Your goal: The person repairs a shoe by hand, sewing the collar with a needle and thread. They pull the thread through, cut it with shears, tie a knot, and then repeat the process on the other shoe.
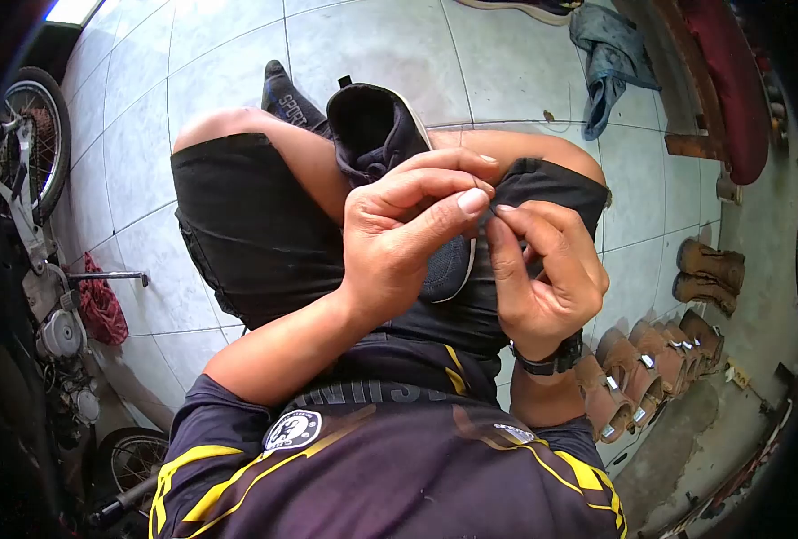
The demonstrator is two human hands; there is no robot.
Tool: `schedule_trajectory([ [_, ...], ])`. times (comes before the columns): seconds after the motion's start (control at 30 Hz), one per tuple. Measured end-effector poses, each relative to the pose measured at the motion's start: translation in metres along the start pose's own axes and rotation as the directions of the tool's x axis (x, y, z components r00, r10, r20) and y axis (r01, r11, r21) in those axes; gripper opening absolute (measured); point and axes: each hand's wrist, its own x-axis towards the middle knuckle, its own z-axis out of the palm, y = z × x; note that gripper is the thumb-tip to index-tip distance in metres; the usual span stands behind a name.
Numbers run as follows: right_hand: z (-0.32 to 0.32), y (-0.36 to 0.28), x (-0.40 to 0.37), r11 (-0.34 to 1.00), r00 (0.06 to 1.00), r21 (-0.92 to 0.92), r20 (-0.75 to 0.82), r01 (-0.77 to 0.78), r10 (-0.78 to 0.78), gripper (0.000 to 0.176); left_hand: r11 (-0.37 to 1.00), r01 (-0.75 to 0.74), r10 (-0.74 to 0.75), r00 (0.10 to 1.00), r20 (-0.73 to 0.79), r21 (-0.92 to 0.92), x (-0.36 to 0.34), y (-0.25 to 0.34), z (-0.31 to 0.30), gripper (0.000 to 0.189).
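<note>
Above my lap, my left hand (403,220) pinches thumb against fingers, its tips almost meeting those of my right hand (551,265). The thumb and forefinger of my right hand are pressed together too. Something very thin and dark, like a thread or needle, seems to be between the fingertips, too fine to make out. Beneath the hands, a dark shoe (376,121) lies across my crossed legs, its opening facing away from me. My left hand covers its middle, and its toe (448,269) shows between my wrists.
A grey sock (293,101) is on my foot. Crumpled blue-grey cloth (616,63) lies on the tiled floor (372,45). Brown boots (709,274) and several brown shoes (610,391) line the right wall. A motorcycle (39,180) and a red cloth (101,305) are at left.
</note>
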Motion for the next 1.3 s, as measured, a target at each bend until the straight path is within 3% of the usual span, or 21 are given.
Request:
schedule_trajectory([
  [0.17, -0.008, -0.007, 0.002, 0.997, 0.996, -0.002, 0.037, -0.079, 0.079, 0.011, 0.998, 0.059, -0.059, 0.998, 0.008, -0.015, -0.003, 0.002, 0.000, 0.013],
  [0.23, -0.013, -0.007, 0.003, 0.998, 0.997, 0.008, 0.043, -0.062, 0.061, 0.010, 0.987, 0.154, -0.149, 0.985, 0.091, -0.050, -0.003, 0.002, -0.006, 0.010],
  [0.3, -0.021, -0.007, 0.008, 0.999, 0.994, -0.034, 0.105, 0.024, -0.020, 0.011, 0.986, 0.137, -0.124, 0.984, 0.127, -0.098, -0.003, 0.000, -0.007, 0.009],
  [0.37, -0.029, -0.010, 0.017, 0.997, 0.988, -0.044, 0.147, 0.063, -0.056, 0.013, 0.987, 0.107, -0.091, 0.987, 0.131, -0.123, -0.004, 0.009, 0.000, 0.019],
  [0.4, -0.034, -0.011, 0.023, 0.988, 0.971, -0.081, 0.212, 0.130, -0.110, 0.015, 0.990, 0.116, -0.101, 0.980, 0.173, -0.083, -0.005, 0.011, 0.002, 0.033],
  [0.43, -0.038, -0.012, 0.027, 0.973, 0.947, -0.114, 0.278, 0.198, -0.160, 0.016, 0.989, 0.115, -0.099, 0.981, 0.169, -0.089, -0.004, 0.012, 0.001, 0.033],
  [0.5, -0.042, -0.013, 0.035, 0.961, 0.931, -0.106, 0.295, 0.254, -0.214, 0.018, 0.965, 0.256, -0.262, 0.911, 0.318, 0.062, 0.002, 0.013, -0.001, 0.036],
  [0.53, -0.046, -0.016, 0.038, 0.949, 0.918, -0.122, 0.315, 0.290, -0.240, 0.019, 0.974, 0.215, -0.226, 0.897, 0.379, 0.073, 0.001, 0.008, -0.003, 0.035],
  [0.57, -0.048, -0.017, 0.041, 0.936, 0.904, -0.135, 0.336, 0.325, -0.265, 0.019, 0.974, 0.118, -0.188, 0.895, 0.404, 0.193, 0.002, 0.009, -0.005, 0.021],
  [0.63, -0.051, -0.019, 0.040, 0.936, 0.906, -0.145, 0.333, 0.322, -0.260, 0.020, 0.958, -0.111, -0.019, 0.896, 0.445, 0.265, 0.004, 0.007, -0.006, 0.015],
  [0.67, -0.052, -0.018, 0.039, 0.940, 0.910, -0.141, 0.329, 0.311, -0.252, 0.020, 0.958, -0.110, -0.018, 0.898, 0.439, 0.265, 0.002, 0.009, -0.005, 0.015],
  [0.73, -0.049, -0.017, 0.037, 0.952, 0.923, -0.117, 0.305, 0.282, -0.236, 0.020, 0.973, 0.157, -0.203, 0.932, 0.299, 0.172, -0.004, 0.014, -0.001, 0.014],
  [0.77, -0.048, -0.016, 0.035, 0.952, 0.921, -0.115, 0.309, 0.284, -0.237, 0.020, 0.973, 0.157, -0.202, 0.934, 0.296, 0.169, -0.005, 0.014, -0.002, 0.014],
  [0.83, -0.045, -0.015, 0.031, 0.978, 0.955, -0.104, 0.254, 0.184, -0.153, 0.017, 0.941, 0.338, -0.328, 0.906, 0.269, 0.007, -0.008, 0.014, -0.003, 0.014],
  [0.93, -0.037, -0.009, 0.026, 0.995, 0.979, -0.072, 0.197, 0.063, -0.048, 0.013, 0.914, 0.404, -0.390, 0.899, 0.201, -0.032, -0.009, 0.018, -0.001, 0.013],
  [1.03, -0.028, 0.001, 0.022, 1.000, 0.981, -0.028, 0.193, 0.012, -0.007, 0.010, 0.911, 0.410, -0.402, 0.907, 0.128, -0.042, -0.012, 0.016, -0.001, 0.015],
  [1.23, -0.023, 0.008, 0.013, 0.999, 0.967, -0.007, 0.251, -0.036, 0.036, 0.012, 0.950, 0.312, -0.304, 0.937, 0.172, -0.026, -0.010, 0.014, -0.003, 0.014],
  [1.3, -0.022, 0.007, 0.012, 0.994, 0.960, -0.064, 0.272, 0.085, -0.064, 0.014, 0.962, 0.272, -0.267, 0.954, 0.138, -0.017, -0.006, 0.010, -0.002, 0.013],
])
